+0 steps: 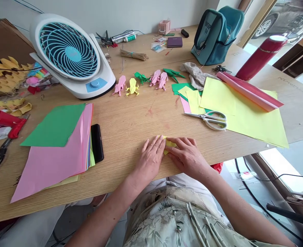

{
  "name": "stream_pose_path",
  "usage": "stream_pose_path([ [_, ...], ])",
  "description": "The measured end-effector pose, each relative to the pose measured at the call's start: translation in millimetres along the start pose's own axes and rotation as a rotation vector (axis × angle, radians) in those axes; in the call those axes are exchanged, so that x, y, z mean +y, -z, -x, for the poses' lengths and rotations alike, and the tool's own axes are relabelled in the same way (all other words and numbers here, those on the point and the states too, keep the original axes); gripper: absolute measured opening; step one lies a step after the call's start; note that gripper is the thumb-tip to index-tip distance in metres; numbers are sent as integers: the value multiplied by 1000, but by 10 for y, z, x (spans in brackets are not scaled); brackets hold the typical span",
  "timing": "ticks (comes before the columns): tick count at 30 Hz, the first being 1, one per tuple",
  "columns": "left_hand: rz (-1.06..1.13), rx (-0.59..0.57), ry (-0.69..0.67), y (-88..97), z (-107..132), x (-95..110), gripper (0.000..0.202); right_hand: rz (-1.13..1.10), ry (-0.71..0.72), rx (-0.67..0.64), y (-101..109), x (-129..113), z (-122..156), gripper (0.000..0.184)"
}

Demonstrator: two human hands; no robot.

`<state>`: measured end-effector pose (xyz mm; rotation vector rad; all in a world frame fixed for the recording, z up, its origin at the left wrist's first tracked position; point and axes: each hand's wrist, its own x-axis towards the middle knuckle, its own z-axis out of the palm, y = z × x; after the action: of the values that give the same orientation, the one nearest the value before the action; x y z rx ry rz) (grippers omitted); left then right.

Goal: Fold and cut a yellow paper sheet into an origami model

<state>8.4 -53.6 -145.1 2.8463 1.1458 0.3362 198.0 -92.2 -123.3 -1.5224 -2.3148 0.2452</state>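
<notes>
A small folded piece of yellow paper (170,144) lies on the table near its front edge, mostly covered by my two hands. My left hand (151,154) rests flat over its left part, fingers stretched out. From the right, my right hand (186,152) holds the paper with bent fingers, index finger and thumb at its edge. Silver scissors with pale handles (215,120) lie beyond my right hand. Several folded paper frogs stand farther back, among them a yellow frog (132,86), a pink frog (120,85) and a green frog (141,78).
At left lie stacked coloured sheets (56,161) beside a black phone (97,142), with a white fan (74,58) behind. Yellow sheets (254,123), a rolled red sheet (251,91), a red flask (261,58) and a teal bag (215,37) occupy the right side.
</notes>
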Motion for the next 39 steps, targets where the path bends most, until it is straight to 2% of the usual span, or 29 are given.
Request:
stream_pose_path([
  [3, -51, -86, 9, 30, 8, -13, 49, 1, -44, -5, -52, -136, 28, 37],
  [6, -35, -140, 61, 45, 12, -24, 52, -43, -127, 42, -183, -339, 28, 50],
  [9, -30, -138, 95, 16, 31, -47, 56, -75, -211, 106, -305, -489, -30, 59],
  [12, -65, -128, 61, -34, 62, -79, 60, -65, -223, 129, -346, -528, -103, 70],
  [20, -121, -110, 0, -49, 99, -146, 63, -56, -141, 61, -375, -390, -129, 75],
  [28, -158, -184, -73, 84, 65, -131, 59, -70, -98, 85, -368, -276, -83, 79],
  [31, -170, -184, -54, 125, 49, -106, 59, -49, -74, 80, -333, -232, -70, 79],
  [39, -178, -133, -17, 112, 47, -92, 60, 97, -153, -25, -169, 93, 6, 76],
])
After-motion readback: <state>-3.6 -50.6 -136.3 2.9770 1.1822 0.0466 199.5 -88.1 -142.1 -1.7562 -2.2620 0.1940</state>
